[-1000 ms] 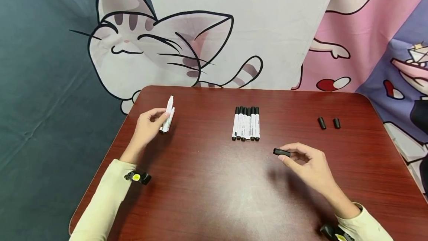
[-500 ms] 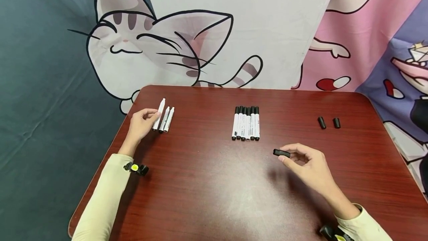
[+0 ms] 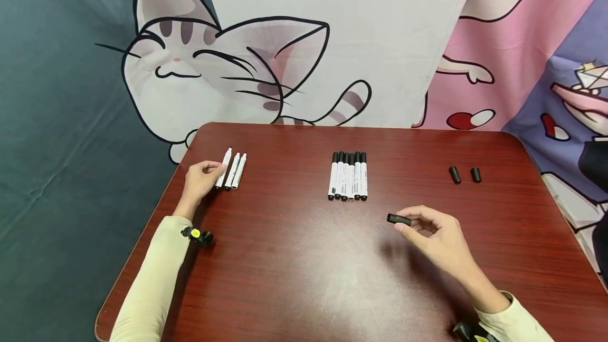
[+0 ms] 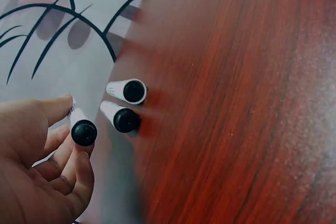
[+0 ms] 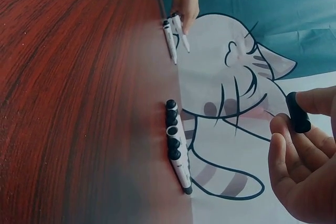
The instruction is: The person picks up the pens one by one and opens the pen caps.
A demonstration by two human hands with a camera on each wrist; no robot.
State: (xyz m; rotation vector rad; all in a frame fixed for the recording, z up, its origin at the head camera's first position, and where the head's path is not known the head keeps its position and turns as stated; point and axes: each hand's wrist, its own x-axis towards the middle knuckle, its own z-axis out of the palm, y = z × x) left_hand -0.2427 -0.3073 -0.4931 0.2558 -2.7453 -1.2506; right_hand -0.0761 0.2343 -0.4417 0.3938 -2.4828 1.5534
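At the table's left side my left hand (image 3: 197, 181) pinches an uncapped white marker (image 3: 227, 159) between thumb and fingers. Its white nib end points away from me; its black base (image 4: 84, 132) faces the left wrist camera. Just right of it lie two more uncapped markers, one in the middle (image 3: 232, 171) and one on the outside (image 3: 239, 171), roughly parallel. My right hand (image 3: 440, 234) is raised over the right half of the table. A black marker cap (image 5: 297, 113) is pinched between its thumb and fingertips, with the hollow end turned left.
Several capped white markers (image 3: 348, 176) lie side by side near the middle of the brown table (image 3: 285, 257). Two loose black caps, a left one (image 3: 454, 174) and a right one (image 3: 476, 174), lie at the far right. A cat-print cloth (image 3: 389, 41) hangs behind the far edge.
My left hand has moved left and lowered its marker beside the other two, which it partly covered before. My right hand holds the cap in nearly the same spot.
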